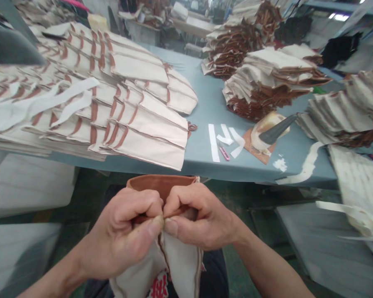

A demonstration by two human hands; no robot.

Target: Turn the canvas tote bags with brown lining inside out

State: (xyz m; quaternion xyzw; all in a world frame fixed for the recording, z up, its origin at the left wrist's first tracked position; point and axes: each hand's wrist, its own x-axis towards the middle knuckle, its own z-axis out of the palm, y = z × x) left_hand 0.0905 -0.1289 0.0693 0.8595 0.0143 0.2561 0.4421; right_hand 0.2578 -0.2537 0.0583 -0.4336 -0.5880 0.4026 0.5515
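Both hands are working below the near edge of the counter (205, 161), over the lap. The left hand (121, 236) and right hand (199, 223) are pinching the brown-trimmed rim of a cream cloth bag (174, 260), thumbs touching, fingers closed tight on the fabric. Being squeezed so close together, the fingers are likely risking a slip off the thin trim, or puckering the seam by pulling unevenly.

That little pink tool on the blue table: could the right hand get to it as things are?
Probably not at once: the right hand and left hand both pinch the cloth bag. The path to the pink tool looks open.
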